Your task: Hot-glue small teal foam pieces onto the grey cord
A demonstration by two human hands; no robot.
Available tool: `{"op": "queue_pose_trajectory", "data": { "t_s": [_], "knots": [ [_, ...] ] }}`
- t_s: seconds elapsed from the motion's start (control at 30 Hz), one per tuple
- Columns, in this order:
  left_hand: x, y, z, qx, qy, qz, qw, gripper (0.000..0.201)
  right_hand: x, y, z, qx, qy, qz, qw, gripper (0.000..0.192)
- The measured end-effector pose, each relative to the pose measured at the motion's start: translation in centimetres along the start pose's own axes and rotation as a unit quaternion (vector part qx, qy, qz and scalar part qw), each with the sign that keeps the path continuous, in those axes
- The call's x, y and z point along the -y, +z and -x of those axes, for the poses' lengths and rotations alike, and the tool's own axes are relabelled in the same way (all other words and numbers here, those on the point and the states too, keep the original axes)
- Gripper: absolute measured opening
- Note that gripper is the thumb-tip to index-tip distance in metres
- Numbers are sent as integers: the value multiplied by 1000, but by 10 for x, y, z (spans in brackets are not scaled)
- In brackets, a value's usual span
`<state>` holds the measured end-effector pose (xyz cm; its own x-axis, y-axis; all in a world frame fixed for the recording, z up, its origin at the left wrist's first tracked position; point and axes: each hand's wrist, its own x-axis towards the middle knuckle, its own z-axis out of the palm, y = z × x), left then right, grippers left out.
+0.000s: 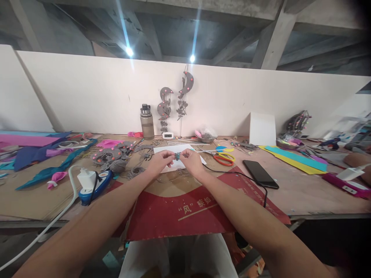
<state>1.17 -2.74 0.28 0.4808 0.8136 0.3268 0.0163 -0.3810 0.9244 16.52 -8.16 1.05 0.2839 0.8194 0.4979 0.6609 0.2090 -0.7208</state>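
Bare forearms reach from the near edge over red printed cardboard on the surface. Left hand and right hand meet above a white sheet, fingers of both pinched on a small teal-grey craft piece between them. Scissors and a black phone lie right.

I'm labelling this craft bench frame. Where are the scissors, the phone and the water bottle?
scissors [223, 158]: head view, on the orange handle loops.
phone [260, 174]: head view, middle of its dark screen.
water bottle [147, 124]: head view, on its grey body below the cap.
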Motion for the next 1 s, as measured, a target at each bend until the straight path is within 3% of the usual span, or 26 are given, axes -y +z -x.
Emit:
{"op": "queue_pose_trajectory", "data": {
  "t_s": [1.0],
  "knots": [
    [-11,7,4,-16,-6,-96,995,11,2,2,7,31,-26,-14,999,14]
  ]
}}
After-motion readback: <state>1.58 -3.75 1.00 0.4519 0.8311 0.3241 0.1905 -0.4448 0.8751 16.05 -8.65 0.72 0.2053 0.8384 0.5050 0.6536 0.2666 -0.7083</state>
